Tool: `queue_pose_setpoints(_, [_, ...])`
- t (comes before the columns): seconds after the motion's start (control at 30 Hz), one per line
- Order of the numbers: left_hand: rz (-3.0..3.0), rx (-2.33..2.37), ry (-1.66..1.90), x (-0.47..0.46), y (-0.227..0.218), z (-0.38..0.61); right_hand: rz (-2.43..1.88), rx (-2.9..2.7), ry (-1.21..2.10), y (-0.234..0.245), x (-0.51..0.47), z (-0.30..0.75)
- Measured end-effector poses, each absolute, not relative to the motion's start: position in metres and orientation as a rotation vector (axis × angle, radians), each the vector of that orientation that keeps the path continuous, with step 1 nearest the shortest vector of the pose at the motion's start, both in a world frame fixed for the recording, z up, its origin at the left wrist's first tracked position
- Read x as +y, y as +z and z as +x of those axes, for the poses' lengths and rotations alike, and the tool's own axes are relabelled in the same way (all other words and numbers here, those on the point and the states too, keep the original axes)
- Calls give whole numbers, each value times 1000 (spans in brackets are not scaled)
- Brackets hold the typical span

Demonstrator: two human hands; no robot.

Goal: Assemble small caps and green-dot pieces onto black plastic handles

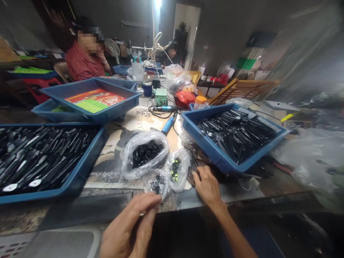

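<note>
Reaching over the near edge of a crowded workbench, the person's left hand (pixel 127 224) curls loosely beside a small clear plastic bag of black pieces (pixel 156 185); whether it grasps anything is hidden. The right hand (pixel 207 188) lies partly closed with its fingertips (pixel 197 174) among dark items by a blue tray (pixel 204 145) of long black plastic parts, but no clear grip shows. Two more bags lie just beyond: one with black and green-dotted pieces (pixel 176 170), a larger one of black pieces (pixel 143 154). A careless brush could tip the small bags and scatter pieces over the edge. A blue soldering iron (pixel 168 125) rests near the larger bag and could melt its plastic if hot, though its heat cannot be told. Tangled cords (pixel 161 114) and a second loaded tray (pixel 80 168) crowd the space. A co-worker in a red shirt (pixel 83 62) sits beyond stacked trays.
</note>
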State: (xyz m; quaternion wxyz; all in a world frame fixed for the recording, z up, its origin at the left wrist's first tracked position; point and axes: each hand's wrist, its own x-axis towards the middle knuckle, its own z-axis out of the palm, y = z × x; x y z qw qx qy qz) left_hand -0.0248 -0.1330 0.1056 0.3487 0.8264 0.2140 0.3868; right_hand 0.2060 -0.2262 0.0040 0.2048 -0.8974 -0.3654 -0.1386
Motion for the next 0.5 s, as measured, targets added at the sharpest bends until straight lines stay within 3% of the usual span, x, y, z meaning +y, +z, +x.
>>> queue_pose_setpoints(0.3, [2180,360,981,-126,90,0,-2244,-1015,-761,5,-227,193])
queue_pose_setpoints(0.5, [2566,131,1006,-128,71,27,-1971,-1227,-800,45,-230,152])
